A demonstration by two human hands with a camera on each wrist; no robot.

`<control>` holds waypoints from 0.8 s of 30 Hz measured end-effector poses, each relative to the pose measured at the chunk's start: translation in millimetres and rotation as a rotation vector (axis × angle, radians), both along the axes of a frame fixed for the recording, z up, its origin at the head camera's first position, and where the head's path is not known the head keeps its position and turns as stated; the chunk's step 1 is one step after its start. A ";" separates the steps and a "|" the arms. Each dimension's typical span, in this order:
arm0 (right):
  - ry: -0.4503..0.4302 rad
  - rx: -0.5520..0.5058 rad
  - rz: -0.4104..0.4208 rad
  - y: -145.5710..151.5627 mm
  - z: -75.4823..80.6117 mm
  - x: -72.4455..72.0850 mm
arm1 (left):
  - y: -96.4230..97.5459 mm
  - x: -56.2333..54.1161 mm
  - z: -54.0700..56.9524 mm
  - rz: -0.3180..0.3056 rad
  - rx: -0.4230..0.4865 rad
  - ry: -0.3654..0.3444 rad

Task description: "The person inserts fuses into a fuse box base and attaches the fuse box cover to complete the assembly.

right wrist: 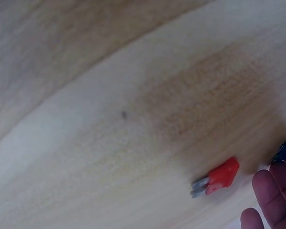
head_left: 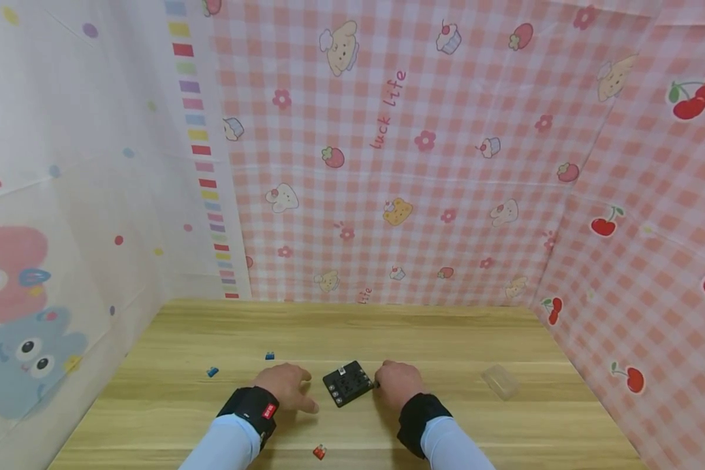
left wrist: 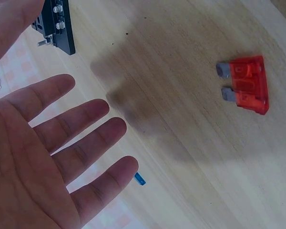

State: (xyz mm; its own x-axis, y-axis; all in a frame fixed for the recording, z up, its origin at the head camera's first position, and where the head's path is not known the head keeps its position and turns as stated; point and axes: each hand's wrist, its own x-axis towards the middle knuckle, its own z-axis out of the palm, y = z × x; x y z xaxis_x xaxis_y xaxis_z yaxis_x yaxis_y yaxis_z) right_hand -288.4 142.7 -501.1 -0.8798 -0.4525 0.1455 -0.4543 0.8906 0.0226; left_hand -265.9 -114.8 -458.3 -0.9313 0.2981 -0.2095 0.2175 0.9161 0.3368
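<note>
The black fuse block [head_left: 348,385] lies flat near the middle of the worktop [head_left: 446,424], between the two hands. It sits turned: its seemingly longer edges slant from near left to far right, while rows of screws line its left and right edges, running from far left to near right. The red fuse [left wrist: 249,85] lies nearer, a little left of the block, its metal prongs pointing left in the left wrist view.

The block is well in from the worktop's far and side edges; cloth walls [head_left: 388,196] rise behind and on both sides. Bare wood separates it from the clear cover [head_left: 500,381], well to the right. Two blue fuses [head_left: 213,371] lie to the left, beyond the left hand.

The left hand [head_left: 286,386] is beside the block with a small gap, its grip spread wide, fingers apart, nothing in it. The right hand [head_left: 401,385] is at the block's right corner, its grip drawn together, thumb and finger pinching a small dark-blue piece [right wrist: 280,153]. Whether this hand or piece touches the block cannot be told.
</note>
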 end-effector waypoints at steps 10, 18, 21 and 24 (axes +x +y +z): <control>0.049 -0.014 -0.021 -1.7 -2.6 0.2 | -0.5 -2.6 -3.4 -0.016 -0.013 -0.005; 0.057 0.006 -0.055 -2.3 -0.4 1.7 | -0.1 -1.8 -1.3 -0.012 -0.017 -0.015; 0.073 0.007 -0.065 -1.5 -2.1 1.9 | 0.9 -1.2 -0.4 -0.015 -0.019 -0.014; 0.088 0.008 -0.071 -1.0 -3.1 2.3 | 1.7 -1.1 -0.2 -0.015 -0.019 -0.014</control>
State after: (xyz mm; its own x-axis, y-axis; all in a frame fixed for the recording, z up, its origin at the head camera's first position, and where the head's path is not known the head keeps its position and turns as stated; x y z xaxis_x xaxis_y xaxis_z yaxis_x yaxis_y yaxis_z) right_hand -286.1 141.7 -504.2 -0.8939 -0.3905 0.2202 -0.3857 0.9202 0.0664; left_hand -266.9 -113.1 -458.6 -0.9235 0.3081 -0.2286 0.2269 0.9191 0.3222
